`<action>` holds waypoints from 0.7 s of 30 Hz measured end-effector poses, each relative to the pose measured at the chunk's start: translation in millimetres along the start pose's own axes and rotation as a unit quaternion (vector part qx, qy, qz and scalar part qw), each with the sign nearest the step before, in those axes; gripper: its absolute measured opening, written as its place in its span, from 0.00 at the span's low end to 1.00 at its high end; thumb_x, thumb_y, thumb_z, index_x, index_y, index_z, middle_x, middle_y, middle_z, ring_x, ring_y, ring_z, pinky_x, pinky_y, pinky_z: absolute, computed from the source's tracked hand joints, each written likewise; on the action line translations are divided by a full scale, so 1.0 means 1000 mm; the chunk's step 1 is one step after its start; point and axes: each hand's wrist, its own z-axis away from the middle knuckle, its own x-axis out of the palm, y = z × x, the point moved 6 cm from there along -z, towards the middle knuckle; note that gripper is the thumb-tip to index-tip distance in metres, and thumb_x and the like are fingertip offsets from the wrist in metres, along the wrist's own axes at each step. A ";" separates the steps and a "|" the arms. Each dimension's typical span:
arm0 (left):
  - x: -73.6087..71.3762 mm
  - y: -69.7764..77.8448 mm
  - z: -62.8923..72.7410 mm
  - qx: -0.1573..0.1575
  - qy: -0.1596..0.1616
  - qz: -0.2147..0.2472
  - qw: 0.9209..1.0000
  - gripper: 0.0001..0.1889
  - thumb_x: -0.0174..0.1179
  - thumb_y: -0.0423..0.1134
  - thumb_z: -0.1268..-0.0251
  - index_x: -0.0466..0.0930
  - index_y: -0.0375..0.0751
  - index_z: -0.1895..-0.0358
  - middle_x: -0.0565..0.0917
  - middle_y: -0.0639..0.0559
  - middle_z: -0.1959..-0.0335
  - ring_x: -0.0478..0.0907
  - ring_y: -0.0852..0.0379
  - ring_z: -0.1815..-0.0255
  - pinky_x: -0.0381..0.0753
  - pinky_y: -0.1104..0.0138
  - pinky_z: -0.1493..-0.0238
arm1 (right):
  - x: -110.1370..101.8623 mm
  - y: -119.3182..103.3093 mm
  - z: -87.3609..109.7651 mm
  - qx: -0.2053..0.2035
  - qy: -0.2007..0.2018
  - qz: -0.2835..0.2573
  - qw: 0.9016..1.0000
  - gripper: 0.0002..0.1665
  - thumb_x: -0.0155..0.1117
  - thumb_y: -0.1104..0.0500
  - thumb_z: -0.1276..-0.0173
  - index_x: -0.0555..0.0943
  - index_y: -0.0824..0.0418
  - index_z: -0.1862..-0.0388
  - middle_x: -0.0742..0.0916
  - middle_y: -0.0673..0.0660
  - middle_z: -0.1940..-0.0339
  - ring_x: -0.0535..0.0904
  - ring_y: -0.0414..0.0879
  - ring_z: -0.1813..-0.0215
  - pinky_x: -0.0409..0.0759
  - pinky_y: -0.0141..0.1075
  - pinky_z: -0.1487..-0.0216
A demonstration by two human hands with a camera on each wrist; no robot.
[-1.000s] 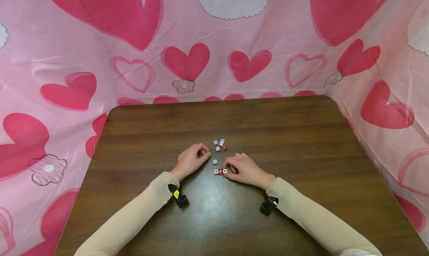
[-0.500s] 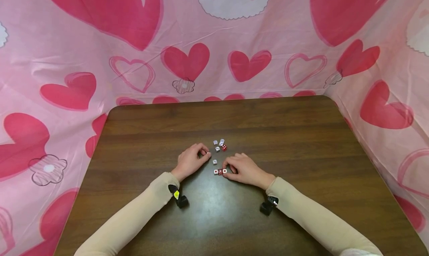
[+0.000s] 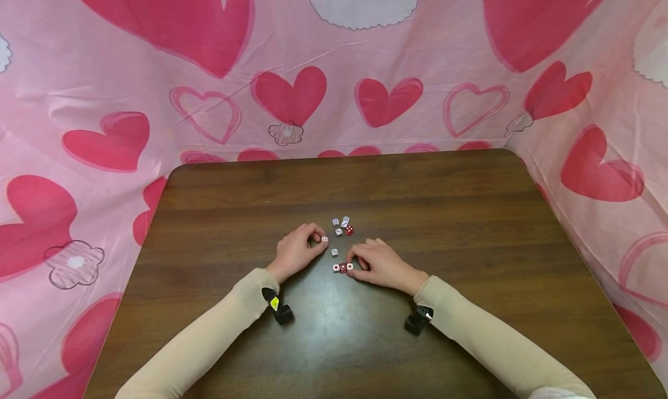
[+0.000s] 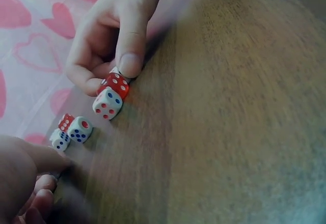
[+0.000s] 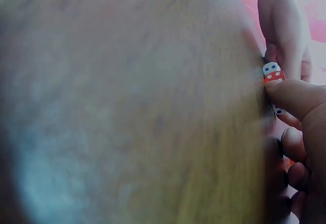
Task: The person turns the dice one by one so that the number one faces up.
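Observation:
My left hand (image 3: pixel 298 250) pinches a small white die (image 3: pixel 325 239) at its fingertips, with red dots facing up. In the left wrist view that hand's thumb hides the die. Below it to the right, three dice touch in a row: a white die (image 3: pixel 336 268), a red die (image 3: pixel 342 267) and another white die (image 3: pixel 350 267). My right hand (image 3: pixel 383 264) holds the right end of the row between thumb and index finger. One loose white die (image 3: pixel 334 252) lies just behind the row.
Behind the hands lies a loose group: a white die (image 3: pixel 336 221), a second white die (image 3: pixel 345 220), a third white die (image 3: pixel 338 232) and a red die (image 3: pixel 349 230). All rest on a brown wooden table (image 3: pixel 443 213). Pink heart-patterned cloth (image 3: pixel 386 51) surrounds the table's back and sides.
The die in my left fingers has turned, and its red-dotted face now shows where little of it was visible before. My right hand and the row have stayed still.

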 end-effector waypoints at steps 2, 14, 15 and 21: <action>0.000 0.000 0.000 0.000 -0.003 0.001 1.000 0.08 0.70 0.48 0.33 0.84 0.55 0.55 0.80 0.62 0.63 0.74 0.62 0.67 0.69 0.58 0.63 | 0.000 0.000 0.000 -0.001 0.001 0.000 1.000 0.10 0.72 0.46 0.29 0.82 0.46 0.57 0.73 0.39 0.78 0.64 0.35 0.70 0.64 0.36 0.58; 0.000 -0.001 -0.001 0.003 0.000 -0.001 1.000 0.08 0.69 0.50 0.31 0.84 0.56 0.56 0.80 0.62 0.63 0.74 0.62 0.67 0.69 0.58 0.62 | 0.000 0.000 -0.001 -0.012 0.017 -0.001 1.000 0.09 0.72 0.47 0.29 0.81 0.46 0.58 0.72 0.39 0.78 0.64 0.35 0.70 0.65 0.36 0.58; 0.001 -0.002 -0.001 0.003 -0.001 -0.001 1.000 0.08 0.70 0.50 0.32 0.84 0.56 0.56 0.80 0.62 0.63 0.74 0.62 0.67 0.70 0.57 0.62 | 0.000 0.000 -0.001 -0.012 0.016 -0.002 1.000 0.09 0.72 0.47 0.29 0.81 0.46 0.58 0.72 0.39 0.78 0.64 0.35 0.70 0.65 0.36 0.58; 0.001 -0.002 -0.001 0.004 0.004 -0.002 1.000 0.09 0.67 0.54 0.30 0.85 0.57 0.56 0.80 0.61 0.62 0.75 0.62 0.67 0.70 0.58 0.62 | 0.000 0.000 -0.001 -0.008 0.013 -0.001 1.000 0.09 0.72 0.47 0.29 0.81 0.46 0.58 0.72 0.39 0.78 0.64 0.35 0.70 0.65 0.36 0.58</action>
